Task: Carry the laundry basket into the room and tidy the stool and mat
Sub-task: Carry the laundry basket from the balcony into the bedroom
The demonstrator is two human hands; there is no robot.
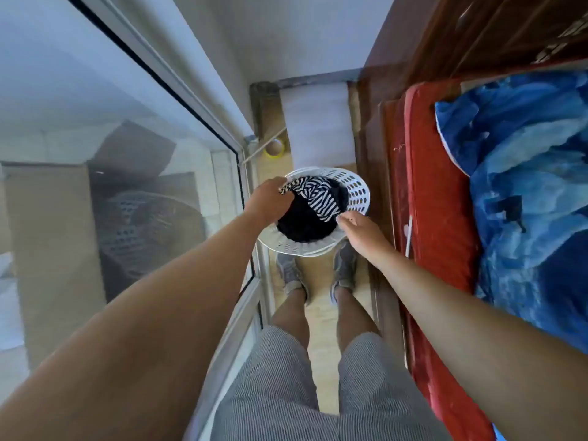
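A round white laundry basket (358,189) with perforated walls hangs above the floor in front of my feet. It holds dark clothes (302,222) and a black-and-white striped garment (318,195). My left hand (270,202) grips the basket's left rim, fingers curled over the edge. At the near right rim is my right hand (359,229), its fingers closed on the edge. No stool is in view.
I stand in a narrow passage. A glass sliding door (127,186) runs along the left. A bed with a red mattress (436,218) and blue bedding (525,186) lines the right. Ahead on the floor lie a white mat (318,122) and a roll of yellow tape (275,148).
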